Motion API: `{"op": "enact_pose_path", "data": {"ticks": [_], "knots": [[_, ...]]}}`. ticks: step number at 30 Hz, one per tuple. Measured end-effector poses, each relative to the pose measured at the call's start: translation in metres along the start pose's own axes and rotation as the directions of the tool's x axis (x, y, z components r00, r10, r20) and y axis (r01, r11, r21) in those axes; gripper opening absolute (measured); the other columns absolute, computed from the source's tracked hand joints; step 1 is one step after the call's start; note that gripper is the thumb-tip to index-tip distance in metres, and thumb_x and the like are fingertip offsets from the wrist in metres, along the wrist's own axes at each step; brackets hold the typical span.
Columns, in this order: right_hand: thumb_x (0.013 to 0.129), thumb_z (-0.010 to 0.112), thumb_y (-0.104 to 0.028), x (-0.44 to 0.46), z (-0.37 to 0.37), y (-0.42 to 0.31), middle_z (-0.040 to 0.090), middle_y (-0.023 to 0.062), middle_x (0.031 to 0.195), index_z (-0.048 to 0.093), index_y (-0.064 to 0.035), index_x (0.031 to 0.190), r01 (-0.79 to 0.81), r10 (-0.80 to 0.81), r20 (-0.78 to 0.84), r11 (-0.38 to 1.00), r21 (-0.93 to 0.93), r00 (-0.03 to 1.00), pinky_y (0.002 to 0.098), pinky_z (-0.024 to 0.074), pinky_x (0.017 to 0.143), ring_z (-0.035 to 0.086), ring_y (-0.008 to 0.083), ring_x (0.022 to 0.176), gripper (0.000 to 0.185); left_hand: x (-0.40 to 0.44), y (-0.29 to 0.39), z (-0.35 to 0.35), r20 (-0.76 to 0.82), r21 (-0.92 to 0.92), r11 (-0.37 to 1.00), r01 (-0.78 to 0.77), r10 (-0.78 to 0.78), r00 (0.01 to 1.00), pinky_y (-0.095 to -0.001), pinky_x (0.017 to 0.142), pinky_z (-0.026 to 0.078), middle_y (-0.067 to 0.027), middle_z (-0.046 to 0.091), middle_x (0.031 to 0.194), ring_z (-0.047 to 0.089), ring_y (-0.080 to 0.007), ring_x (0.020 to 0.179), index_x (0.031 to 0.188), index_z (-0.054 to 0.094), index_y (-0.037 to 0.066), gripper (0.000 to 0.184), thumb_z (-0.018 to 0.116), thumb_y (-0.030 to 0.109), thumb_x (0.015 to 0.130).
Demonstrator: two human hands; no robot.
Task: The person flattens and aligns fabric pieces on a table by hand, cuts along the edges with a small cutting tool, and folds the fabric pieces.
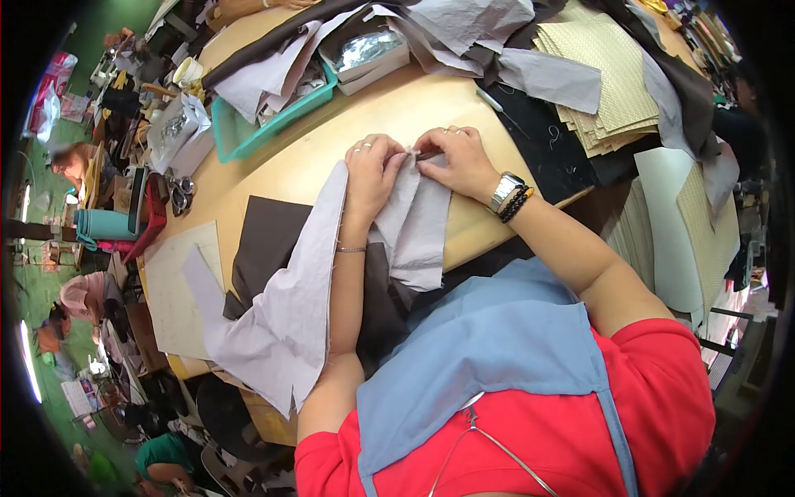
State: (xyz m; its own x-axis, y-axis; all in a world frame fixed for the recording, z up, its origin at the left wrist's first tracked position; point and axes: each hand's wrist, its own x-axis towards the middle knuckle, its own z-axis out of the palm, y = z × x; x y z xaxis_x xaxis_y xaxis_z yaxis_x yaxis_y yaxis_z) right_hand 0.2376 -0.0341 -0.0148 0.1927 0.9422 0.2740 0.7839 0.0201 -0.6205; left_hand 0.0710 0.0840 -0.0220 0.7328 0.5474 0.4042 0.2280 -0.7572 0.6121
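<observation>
Over the middle of the pale wooden table (406, 109), two bare hands come together on a light grey cloth (421, 222). The left hand (370, 170), with rings on it, has its thumb and fingers (391, 149) drawn in to a pinch on the cloth's upper edge. Just beside it, the right hand (458, 161), above a silver watch (506, 192) and dark beads (517, 204), pinches the same edge, thumb against forefinger with only the cloth between. The cloth hangs down from the fingertips toward the person's blue apron (489, 327). Along the left forearm spreads another stretch of grey fabric (281, 323); whether it joins the held part cannot be told. Dark fabric (269, 240) lies partly under that stretch, near a cream sheet (170, 290). Beyond the hands stand a teal bin (273, 135) with cloth pieces in it and a white box (377, 74). Scissors (180, 195) lie near the table's left side; textured yellowish sheets (600, 70) are stacked at far right.
</observation>
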Motion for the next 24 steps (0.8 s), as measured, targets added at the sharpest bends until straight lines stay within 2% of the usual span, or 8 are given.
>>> {"op": "enact_pose_path", "data": {"ticks": [4, 7, 9, 13, 14, 17, 20, 24], "knots": [[0.082, 0.075, -0.029, -0.002, 0.000, -0.003, 0.068, 0.0008, 0.088, 0.061, -0.0170, 0.109, -0.022, 0.026, -0.066, 0.998, 0.064, 0.997, 0.0379, 0.0352, 0.095, 0.064, 0.0194, 0.088, 0.033, -0.007, -0.002, 0.005, -0.118, -0.506, 0.851, 0.141, -0.230, 0.966, -0.0304, 0.071, 0.052, -0.0124, 0.063, 0.090, 0.065, -0.0245, 0.080, 0.094, 0.061, 0.001, 0.008, 0.066, -0.001, 0.088], [0.084, 0.073, -0.027, -0.003, -0.002, 0.009, 0.067, 0.0028, 0.086, 0.060, -0.0160, 0.108, -0.014, 0.024, -0.060, 0.987, 0.163, 0.998, 0.0367, 0.0354, 0.097, 0.064, 0.0199, 0.086, 0.030, -0.006, 0.003, -0.001, -0.201, -0.466, 0.871, 0.154, -0.274, 0.940, -0.0314, 0.073, 0.052, -0.0114, 0.063, 0.092, 0.066, -0.0253, 0.082, 0.086, 0.063, 0.003, 0.011, 0.066, -0.007, 0.083], [0.084, 0.072, -0.026, -0.003, -0.007, 0.017, 0.066, 0.0025, 0.086, 0.060, -0.0160, 0.108, -0.081, 0.084, 0.002, 0.956, 0.282, 0.996, 0.0364, 0.0359, 0.096, 0.064, 0.0197, 0.085, 0.029, -0.006, -0.006, -0.002, -0.116, -0.241, 0.967, 0.078, -0.109, 0.987, -0.0330, 0.074, 0.051, -0.0087, 0.064, 0.093, 0.065, -0.0252, 0.083, 0.083, 0.065, 0.006, 0.011, 0.067, -0.004, 0.080], [0.083, 0.068, -0.015, -0.012, -0.017, 0.005, 0.066, -0.0007, 0.091, 0.069, -0.0187, 0.093, 0.131, -0.121, 0.129, 0.989, -0.072, 0.984, 0.0391, 0.0376, 0.095, 0.062, 0.0187, 0.092, 0.011, -0.001, 0.027, -0.013, -0.102, 0.460, 0.865, -0.201, 0.276, 0.956, -0.0367, 0.074, 0.048, -0.0039, 0.065, 0.095, 0.062, -0.0245, 0.086, 0.078, 0.069, 0.013, 0.010, 0.067, 0.003, 0.076], [0.082, 0.068, -0.014, -0.014, -0.017, 0.002, 0.066, -0.0015, 0.094, 0.070, -0.0193, 0.090, 0.156, -0.147, 0.078, 0.979, -0.131, 0.986, 0.0396, 0.0373, 0.096, 0.062, 0.0182, 0.095, 0.010, -0.004, 0.026, -0.011, -0.092, 0.500, 0.844, -0.194, 0.275, 0.957, -0.0385, 0.074, 0.046, -0.0019, 0.065, 0.098, 0.061, -0.0240, 0.089, 0.079, 0.070, 0.015, 0.006, 0.067, 0.011, 0.077], [0.080, 0.067, -0.012, -0.016, -0.015, -0.004, 0.066, -0.0037, 0.100, 0.072, -0.0208, 0.084, 0.228, -0.253, -0.051, 0.928, -0.294, 0.966, 0.0405, 0.0369, 0.098, 0.060, 0.0169, 0.101, 0.011, -0.011, 0.011, -0.004, -0.018, 0.322, 0.932, -0.168, 0.183, 0.983, -0.0360, 0.072, 0.049, -0.0045, 0.067, 0.095, 0.064, -0.0241, 0.085, 0.083, 0.071, 0.011, 0.006, 0.069, 0.011, 0.078], [0.080, 0.067, -0.011, -0.017, -0.014, -0.006, 0.065, -0.0048, 0.103, 0.072, -0.0216, 0.084, 0.304, -0.363, -0.094, 0.874, -0.379, 0.927, 0.0403, 0.0371, 0.097, 0.059, 0.0165, 0.103, 0.012, -0.012, 0.009, 0.002, 0.013, -0.172, 0.969, 0.176, -0.176, 0.984, -0.0328, 0.069, 0.052, -0.0078, 0.069, 0.087, 0.068, -0.0227, 0.078, 0.087, 0.074, 0.006, 0.012, 0.073, 0.015, 0.080], [0.081, 0.067, -0.011, -0.017, -0.012, -0.001, 0.066, -0.0044, 0.100, 0.071, -0.0213, 0.086, 0.307, -0.351, -0.075, 0.890, -0.338, 0.934, 0.0393, 0.0388, 0.095, 0.060, 0.0174, 0.100, 0.012, -0.009, 0.010, 0.000, -0.004, -0.236, 0.959, 0.159, -0.165, 0.986, -0.0301, 0.069, 0.054, -0.0109, 0.069, 0.080, 0.069, -0.0200, 0.072, 0.090, 0.075, 0.001, 0.019, 0.078, 0.016, 0.080]]}}
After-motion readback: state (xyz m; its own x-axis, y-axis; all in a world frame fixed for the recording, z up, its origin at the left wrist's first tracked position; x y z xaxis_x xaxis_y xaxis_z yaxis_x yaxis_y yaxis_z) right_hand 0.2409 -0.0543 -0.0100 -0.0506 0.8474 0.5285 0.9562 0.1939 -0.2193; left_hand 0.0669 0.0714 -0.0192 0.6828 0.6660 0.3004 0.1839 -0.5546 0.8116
